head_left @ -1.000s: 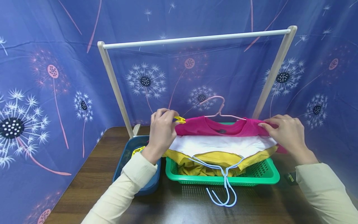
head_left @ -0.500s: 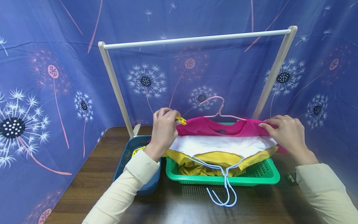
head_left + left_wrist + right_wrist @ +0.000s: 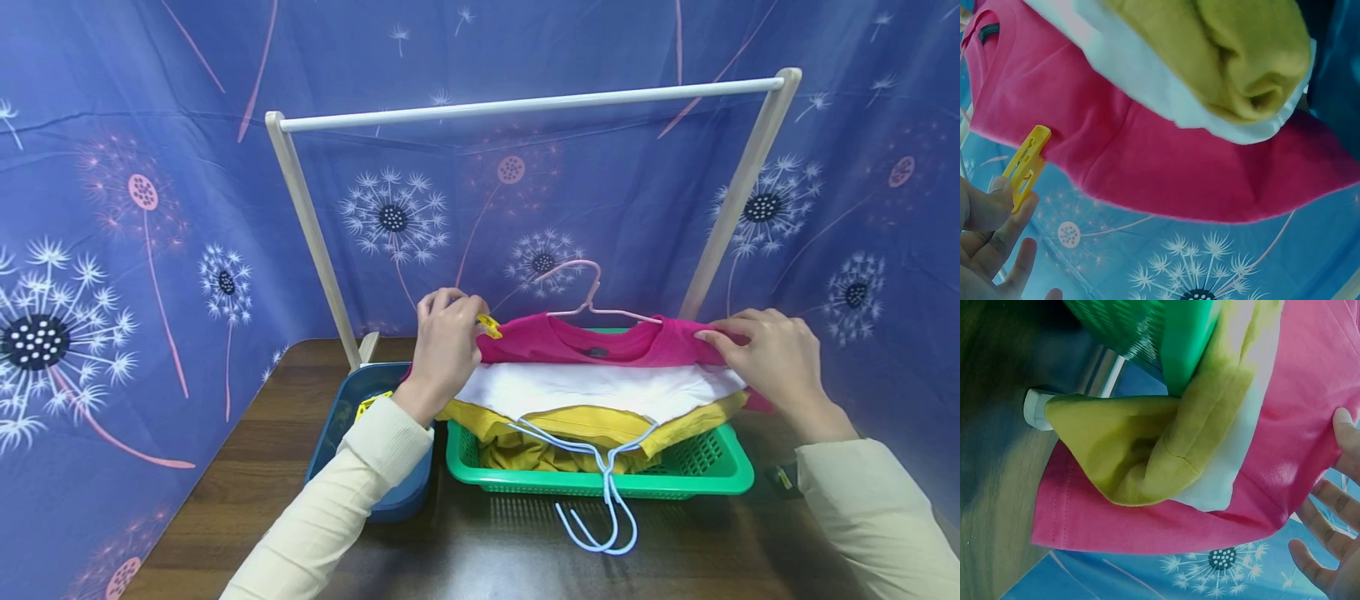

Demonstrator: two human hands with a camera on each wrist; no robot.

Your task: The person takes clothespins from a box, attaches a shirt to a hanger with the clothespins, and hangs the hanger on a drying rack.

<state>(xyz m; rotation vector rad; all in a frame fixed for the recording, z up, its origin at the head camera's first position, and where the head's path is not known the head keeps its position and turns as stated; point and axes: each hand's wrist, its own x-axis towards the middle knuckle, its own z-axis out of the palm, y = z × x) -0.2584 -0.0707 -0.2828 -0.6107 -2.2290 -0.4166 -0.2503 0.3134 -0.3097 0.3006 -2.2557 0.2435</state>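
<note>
In the head view my left hand (image 3: 447, 346) pinches a yellow clothespin (image 3: 490, 326) between thumb and fingers. The clothespin's far end lies over the shoulder edge of a pink shirt (image 3: 517, 337), as the left wrist view also shows. My right hand (image 3: 772, 350) pinches that shirt's other shoulder, thumb on the front of the fabric. A pink hanger (image 3: 592, 292) sits inside the shirt, its hook rising above the collar. In front of the pink shirt lie a white shirt (image 3: 592, 383) and a yellow shirt (image 3: 487, 423), stacked over a green basket (image 3: 675, 485).
Light blue hangers (image 3: 606, 475) stick out of the yellow shirt over the basket's front rim. Left of it stands a blue tub (image 3: 408, 500) holding yellow clothespins (image 3: 372, 403). A rack with a white rail (image 3: 525, 106) stands behind. A small dark object (image 3: 783, 479) lies on the right.
My left hand has shifted slightly right, and the clothespin has tilted from nearly level to pointing down toward the shirt's shoulder. My right hand keeps its grip on the shirt.
</note>
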